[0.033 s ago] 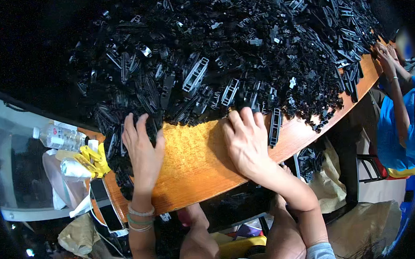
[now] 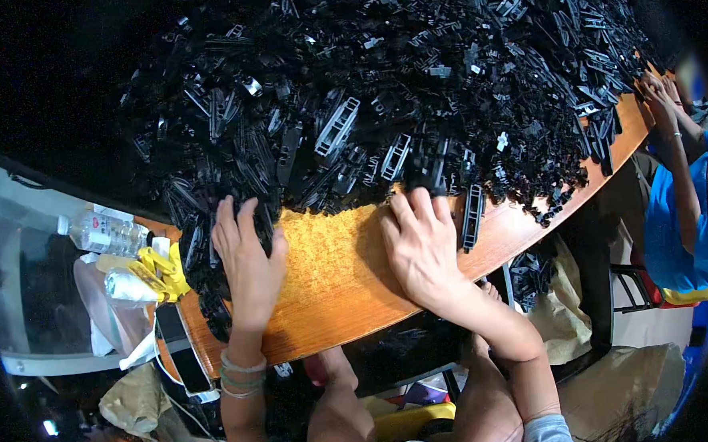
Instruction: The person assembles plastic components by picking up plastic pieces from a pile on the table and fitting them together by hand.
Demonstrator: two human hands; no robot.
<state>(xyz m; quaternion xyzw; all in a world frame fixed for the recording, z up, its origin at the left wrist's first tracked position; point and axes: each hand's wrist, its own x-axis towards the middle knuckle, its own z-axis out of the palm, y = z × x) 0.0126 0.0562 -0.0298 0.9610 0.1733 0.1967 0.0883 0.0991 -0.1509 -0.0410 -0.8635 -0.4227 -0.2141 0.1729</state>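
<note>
A broad heap of small black plastic parts (image 2: 411, 82) covers the far side of a curved wooden table (image 2: 333, 286). My left hand (image 2: 248, 262) is at the heap's near left edge, its fingers stretched out and spread over the black parts, thumb apart. Farther right, my right hand (image 2: 423, 249) rests on the table with bent, slightly parted fingers, the tips against the heap's near edge. I make out nothing held in either hand. Just right of it lies a long black ladder-like frame piece (image 2: 472, 217). Similar frame pieces (image 2: 338, 127) stick out of the heap.
At the left are a clear plastic bottle (image 2: 102, 234), yellow gloves (image 2: 163, 273) and a phone (image 2: 180, 348) by the table edge. A brown paper sack (image 2: 563, 306) stands below the table. At the far right, a person in a blue top (image 2: 674, 220) has hands at the heap.
My left hand has shifted very slightly to the right. My right hand stays in nearly the same place.
</note>
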